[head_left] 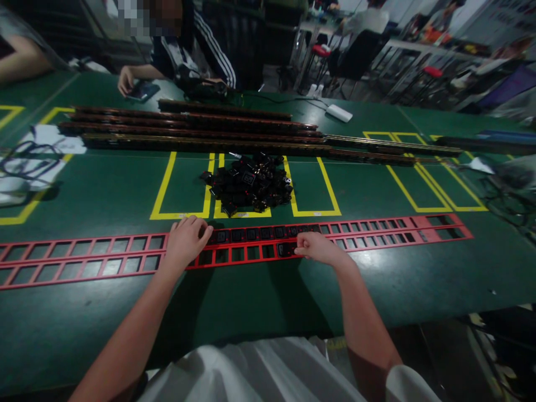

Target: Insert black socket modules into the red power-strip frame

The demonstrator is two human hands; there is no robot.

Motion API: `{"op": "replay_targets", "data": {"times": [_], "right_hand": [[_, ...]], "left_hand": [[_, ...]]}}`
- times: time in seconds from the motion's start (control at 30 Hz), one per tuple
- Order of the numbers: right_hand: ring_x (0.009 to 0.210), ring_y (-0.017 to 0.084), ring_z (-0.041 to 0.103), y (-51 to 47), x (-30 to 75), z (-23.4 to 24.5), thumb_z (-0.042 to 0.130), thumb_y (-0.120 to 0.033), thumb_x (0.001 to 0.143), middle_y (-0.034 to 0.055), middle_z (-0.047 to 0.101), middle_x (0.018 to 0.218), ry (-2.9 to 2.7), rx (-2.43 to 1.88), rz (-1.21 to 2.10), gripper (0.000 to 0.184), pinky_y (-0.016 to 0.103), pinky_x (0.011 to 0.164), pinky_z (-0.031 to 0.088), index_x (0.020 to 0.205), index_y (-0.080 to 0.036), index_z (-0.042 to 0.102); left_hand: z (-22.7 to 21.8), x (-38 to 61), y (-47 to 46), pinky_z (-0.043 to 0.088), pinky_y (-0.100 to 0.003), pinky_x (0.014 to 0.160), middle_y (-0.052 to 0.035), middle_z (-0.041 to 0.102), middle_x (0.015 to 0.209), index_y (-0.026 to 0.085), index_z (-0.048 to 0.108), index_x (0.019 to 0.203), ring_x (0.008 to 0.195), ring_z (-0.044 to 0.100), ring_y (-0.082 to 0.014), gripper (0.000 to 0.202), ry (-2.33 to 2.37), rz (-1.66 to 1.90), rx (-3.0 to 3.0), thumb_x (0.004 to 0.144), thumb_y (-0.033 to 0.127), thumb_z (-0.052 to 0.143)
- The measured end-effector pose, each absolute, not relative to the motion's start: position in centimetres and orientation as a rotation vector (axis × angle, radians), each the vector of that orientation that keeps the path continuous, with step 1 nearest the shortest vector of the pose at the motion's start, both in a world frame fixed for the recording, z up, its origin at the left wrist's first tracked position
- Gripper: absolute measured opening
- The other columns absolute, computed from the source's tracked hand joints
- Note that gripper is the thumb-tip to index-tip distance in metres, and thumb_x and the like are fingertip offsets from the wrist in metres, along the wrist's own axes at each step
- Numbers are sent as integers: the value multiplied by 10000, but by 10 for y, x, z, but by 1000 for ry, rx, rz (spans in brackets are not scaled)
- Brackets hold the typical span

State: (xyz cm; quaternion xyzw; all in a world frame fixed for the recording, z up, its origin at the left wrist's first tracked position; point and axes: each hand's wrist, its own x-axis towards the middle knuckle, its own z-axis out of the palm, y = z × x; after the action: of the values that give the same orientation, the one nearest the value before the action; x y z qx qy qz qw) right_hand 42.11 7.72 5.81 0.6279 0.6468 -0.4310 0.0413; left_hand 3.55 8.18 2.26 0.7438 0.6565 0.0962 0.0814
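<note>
A long red slotted frame [247,244] with two rows of square openings lies across the table in front of me. Several small black square parts [251,234] sit side by side in the middle of its far row. My left hand [186,237] curls over the frame just left of those parts, fingers bent across the far rail. On the right, my right hand [316,247] is closed, its fingertips pinched at a black square part [286,249] in the near row. What lies under its fingers is partly hidden. Beyond the frame is a heap of loose black parts [251,184].
Long dark strips [201,131] lie stacked behind the heap. Yellow tape [180,216] marks rectangles on the green table [243,301]. At the far side, a person's hand [125,81] is beside a phone [143,91]. Cables [31,159] lie at left, a white box [339,113] at the back.
</note>
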Motion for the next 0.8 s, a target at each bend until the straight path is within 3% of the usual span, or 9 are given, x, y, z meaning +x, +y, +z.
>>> {"op": "replay_targets", "data": {"times": [0.23, 0.4, 0.6, 0.67, 0.8], "right_hand": [[486, 96, 512, 75, 422, 61, 664, -199, 894, -69, 570, 555, 1921, 1948, -1451, 185, 202, 515, 360, 757, -207, 540], [508, 96, 531, 73, 424, 55, 681, -189, 880, -69, 580, 566, 1984, 1952, -1420, 176, 200, 524, 362, 763, -204, 550], [515, 101, 547, 74, 424, 52, 688, -195, 877, -66, 594, 573, 1994, 1952, -1388, 168, 202, 536, 364, 768, -204, 560], [511, 100, 548, 74, 424, 53, 685, -196, 883, -66, 595, 573, 1985, 1949, -1392, 167, 200, 534, 361, 773, -205, 560], [522, 102, 559, 74, 425, 52, 692, -191, 882, -67, 597, 566, 2020, 1936, -1377, 176, 202, 542, 358, 767, -206, 559]], "left_hand": [[26, 80, 103, 515, -424, 898, -161, 669, 1226, 170, 632, 1259, 1116, 645, -329, 419, 1962, 480, 2159, 1031, 461, 435], [19, 94, 116, 519, -423, 815, -168, 696, 1160, 176, 662, 1176, 1093, 663, -356, 402, 2056, 410, 2098, 1025, 478, 445], [18, 96, 116, 498, -366, 722, -74, 715, 1000, 245, 601, 1039, 896, 689, -288, 219, 1923, 406, 2012, 912, 421, 634], [18, 99, 115, 521, -378, 766, -76, 698, 1035, 237, 587, 1049, 919, 683, -276, 204, 1842, 506, 2001, 889, 349, 648], [21, 109, 105, 537, -414, 979, -106, 646, 1216, 209, 565, 1230, 1113, 651, -266, 390, 1612, 809, 2025, 856, 258, 665]]}}
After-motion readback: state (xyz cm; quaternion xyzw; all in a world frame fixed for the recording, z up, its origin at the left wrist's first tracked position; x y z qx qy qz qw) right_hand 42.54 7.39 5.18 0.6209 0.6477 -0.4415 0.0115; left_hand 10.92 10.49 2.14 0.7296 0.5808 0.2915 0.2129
